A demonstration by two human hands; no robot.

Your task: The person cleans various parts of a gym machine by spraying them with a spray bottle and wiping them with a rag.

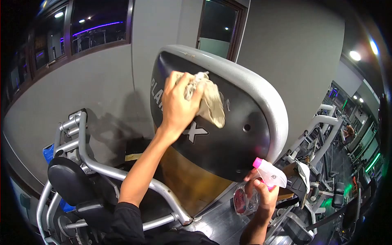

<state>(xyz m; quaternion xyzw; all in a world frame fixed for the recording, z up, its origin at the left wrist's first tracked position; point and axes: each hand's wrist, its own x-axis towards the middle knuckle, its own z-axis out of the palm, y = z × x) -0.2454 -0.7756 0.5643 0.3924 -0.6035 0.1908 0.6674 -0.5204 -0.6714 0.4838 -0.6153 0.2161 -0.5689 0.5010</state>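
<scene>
My left hand (179, 100) is closed around a crumpled beige cloth (211, 102), which lies against the black panel (220, 143) of a gym machine. White lettering, partly covered by my hand and arm, runs across that panel. Lower right, my right hand (265, 195) grips a clear spray bottle (246, 200) by its neck, below a white trigger head with a pink nozzle. The bottle's body carries a reddish label and hangs in front of the machine's lower edge. A rounded silver frame (269, 98) borders the panel.
At left stands a machine with a black padded seat (69, 181) and bent silver tubes (157, 190). More gym equipment (326, 122) fills the right side, where a person (349, 132) appears far back. A grey wall (294, 53) rises behind the panel.
</scene>
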